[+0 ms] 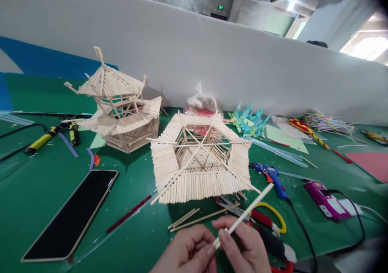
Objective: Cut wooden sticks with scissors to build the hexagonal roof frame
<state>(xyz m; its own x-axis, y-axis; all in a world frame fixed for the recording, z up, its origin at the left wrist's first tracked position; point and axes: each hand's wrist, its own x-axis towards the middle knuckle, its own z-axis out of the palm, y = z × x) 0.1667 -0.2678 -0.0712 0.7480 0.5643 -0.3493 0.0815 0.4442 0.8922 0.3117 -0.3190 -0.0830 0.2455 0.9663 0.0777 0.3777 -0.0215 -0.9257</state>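
Observation:
A pale wooden stick (251,207) slants up to the right between my hands at the front of the table. My left hand (188,249) pinches its lower end, where a second stick end may lie alongside. Higher on the stick, the thumb and fingers of my right hand (244,244) are closed around it. Just beyond my hands stands a model pavilion (197,186) built of wooden sticks, with crossed sticks over its open top. Several loose sticks (203,220) lie in front of it. Scissors (264,218) rest near my right hand, partly hidden by it.
A taller stick pagoda (121,123) stands at the back left. A phone (72,216) lies at the left. To the right are a blue glue gun (274,178), its cord, and a purple device (327,200). Pliers (275,244) sit at the front edge; a partition (182,50) closes the back.

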